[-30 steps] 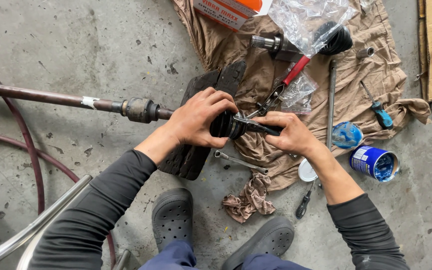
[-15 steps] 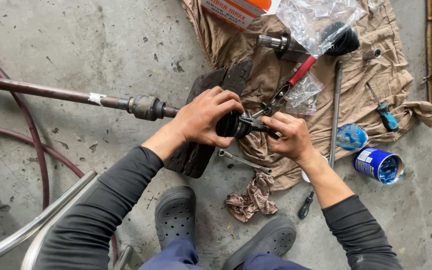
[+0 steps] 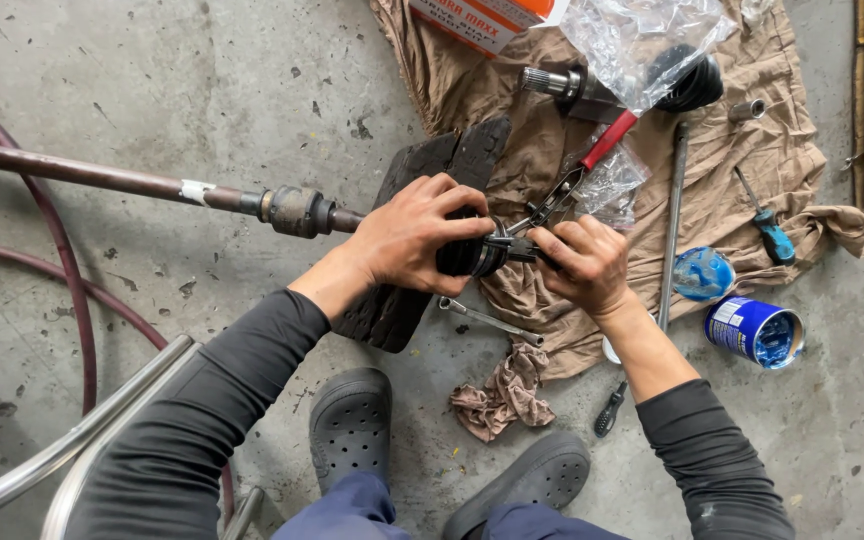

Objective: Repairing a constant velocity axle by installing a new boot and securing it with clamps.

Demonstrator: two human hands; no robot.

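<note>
Flanking hands (image 3: 502,245): orange-white box (image 3: 482,15), blue tin (image 3: 752,332).

Counted: two hands (image 3: 422,235) (image 3: 582,262), one drive shaft (image 3: 142,183), one wood block (image 3: 417,240), one red-handled pliers (image 3: 577,175), one wrench (image 3: 490,320), two screwdrivers (image 3: 764,225) (image 3: 608,410), one blue tin (image 3: 754,330), two clogs (image 3: 350,425) (image 3: 532,475), one cardboard box (image 3: 482,18).

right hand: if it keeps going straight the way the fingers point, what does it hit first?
The right hand points left along the shaft. Its fingertips already sit at the black rubber boot with a metal band, so that comes first, then the left hand wrapped over it. Depth is hard to judge from above.
</note>
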